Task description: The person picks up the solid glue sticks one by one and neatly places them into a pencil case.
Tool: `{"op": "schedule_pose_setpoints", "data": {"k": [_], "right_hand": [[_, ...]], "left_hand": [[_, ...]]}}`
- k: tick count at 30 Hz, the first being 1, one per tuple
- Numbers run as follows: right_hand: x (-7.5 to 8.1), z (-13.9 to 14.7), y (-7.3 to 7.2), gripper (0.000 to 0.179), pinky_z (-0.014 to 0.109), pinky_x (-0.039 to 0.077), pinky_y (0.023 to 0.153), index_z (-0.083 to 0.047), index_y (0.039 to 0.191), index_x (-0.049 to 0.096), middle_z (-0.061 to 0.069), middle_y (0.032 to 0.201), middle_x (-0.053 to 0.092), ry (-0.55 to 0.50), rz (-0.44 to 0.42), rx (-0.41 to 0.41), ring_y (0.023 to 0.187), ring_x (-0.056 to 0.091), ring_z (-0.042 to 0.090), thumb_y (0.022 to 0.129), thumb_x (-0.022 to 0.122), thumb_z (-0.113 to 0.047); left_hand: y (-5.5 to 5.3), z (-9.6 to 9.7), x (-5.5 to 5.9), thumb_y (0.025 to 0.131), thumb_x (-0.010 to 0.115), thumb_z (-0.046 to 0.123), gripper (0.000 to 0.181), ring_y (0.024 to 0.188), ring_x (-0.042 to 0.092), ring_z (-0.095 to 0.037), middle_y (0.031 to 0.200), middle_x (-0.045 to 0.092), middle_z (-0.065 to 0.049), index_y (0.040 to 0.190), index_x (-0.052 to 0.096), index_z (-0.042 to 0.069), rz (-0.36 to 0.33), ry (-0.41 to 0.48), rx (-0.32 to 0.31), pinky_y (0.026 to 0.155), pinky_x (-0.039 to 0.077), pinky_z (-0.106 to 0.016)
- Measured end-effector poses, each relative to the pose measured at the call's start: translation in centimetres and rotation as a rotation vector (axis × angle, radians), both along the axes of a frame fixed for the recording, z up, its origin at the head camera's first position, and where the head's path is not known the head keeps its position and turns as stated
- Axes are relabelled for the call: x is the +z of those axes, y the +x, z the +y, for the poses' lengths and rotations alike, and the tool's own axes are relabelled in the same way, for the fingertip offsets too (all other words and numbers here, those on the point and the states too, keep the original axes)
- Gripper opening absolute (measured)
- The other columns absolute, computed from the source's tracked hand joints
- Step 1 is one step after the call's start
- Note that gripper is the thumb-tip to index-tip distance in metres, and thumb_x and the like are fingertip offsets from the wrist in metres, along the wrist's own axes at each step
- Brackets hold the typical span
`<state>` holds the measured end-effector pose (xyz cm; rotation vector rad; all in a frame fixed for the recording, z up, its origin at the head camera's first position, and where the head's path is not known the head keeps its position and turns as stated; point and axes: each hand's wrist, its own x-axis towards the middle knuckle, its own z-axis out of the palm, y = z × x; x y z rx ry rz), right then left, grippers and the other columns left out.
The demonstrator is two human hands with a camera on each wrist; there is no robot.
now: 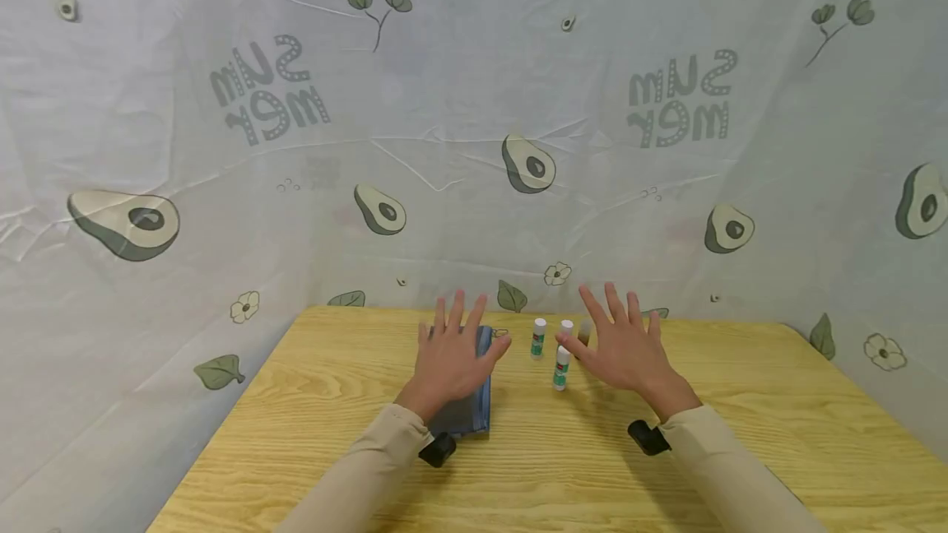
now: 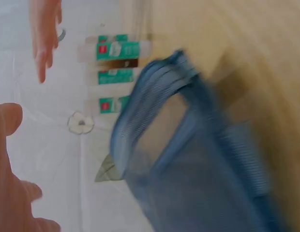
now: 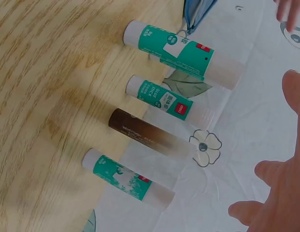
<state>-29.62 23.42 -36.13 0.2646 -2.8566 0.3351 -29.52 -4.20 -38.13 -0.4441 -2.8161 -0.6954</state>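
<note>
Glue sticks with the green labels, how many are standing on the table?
3 green-labelled glue sticks stand upright on the wooden table: the nearest one, a middle one, and a far one. A brown stick stands between the last two. The hands might hide more.

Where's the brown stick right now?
In the right wrist view the brown stick stands on the table among three green glue sticks, just ahead of the right hand.

My left hand (image 1: 452, 356) hides much of the blue mesh pouch (image 1: 468, 411). In my left wrist view the pouch is motion-blurred, its lower part cut off. My right hand (image 1: 625, 345) partly hides the brown stick (image 1: 584, 331).
</note>
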Motion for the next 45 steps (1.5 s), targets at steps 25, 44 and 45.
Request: {"op": "schedule_pose_setpoints", "data": {"k": [25,44,45], "right_hand": [[0.1,-0.2,-0.1,0.091,0.088,0.01,0.117,-0.019,0.172,0.022,0.029,0.176,0.013,0.006,-0.011,0.007,0.157,0.012,0.065,0.103,0.047,-0.072],[-0.4,1.3,0.2,0.089,0.091,0.008,0.114,-0.014,0.171,0.021,0.034,0.175,0.009,-0.09,-0.051,0.039,0.155,0.009,0.069,0.104,0.055,-0.063],[-0.4,1.4,0.2,0.089,0.091,0.009,0.114,-0.014,0.171,0.022,0.034,0.174,0.01,-0.096,-0.053,0.042,0.155,0.01,0.069,0.104,0.056,-0.062]], "left_hand": [[4.0,-0.5,-4.4,0.102,0.053,0.067,0.102,0.16,0.009,-0.061,0.177,0.009,-0.029,0.168,0.018,-0.002,-0.308,-0.003,0.042,0.119,0.017,-0.086],[3.1,-1.6,-5.9,0.112,0.038,0.033,0.054,0.161,0.02,-0.054,0.173,0.027,-0.026,0.165,0.043,0.023,-0.245,0.343,0.111,0.118,0.018,-0.08],[3.1,-1.8,-6.0,0.112,0.039,0.028,0.052,0.159,0.022,-0.056,0.172,0.03,-0.027,0.163,0.046,0.02,-0.226,0.361,0.093,0.116,0.019,-0.081]]}}
